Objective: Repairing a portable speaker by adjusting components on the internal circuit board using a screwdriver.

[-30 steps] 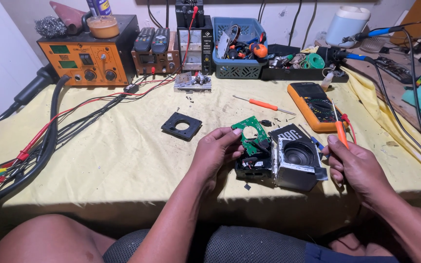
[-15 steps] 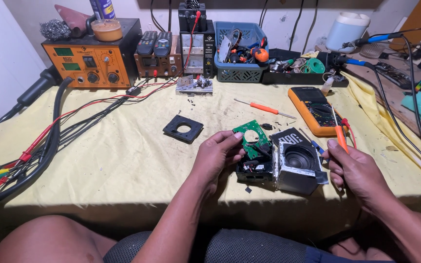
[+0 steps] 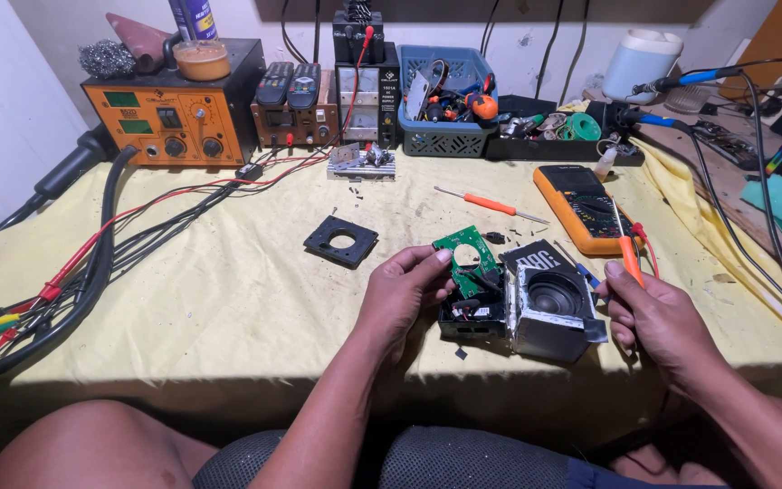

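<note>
L hand [image 3: 402,292] pinched green PCB [image 3: 465,260] by edge over open speaker [image 3: 525,308] near bench front; R hand [image 3: 658,317] gripped orange probe [image 3: 631,260]; board likely light, fragile, wire-tethered.

Green round-holed circuit board [image 3: 466,263]: left edge covered by the fingertips of the left hand [image 3: 402,294]. Small black open speaker housing [image 3: 472,312]: interior parts too dark to tell. Orange-handled probe [image 3: 630,263]: lower end hidden inside the right hand [image 3: 658,317]. Blue plastic mesh basket [image 3: 450,140]: contents too jumbled to identify. White plastic jug [image 3: 640,63]: top cropped by the frame edge.
</note>
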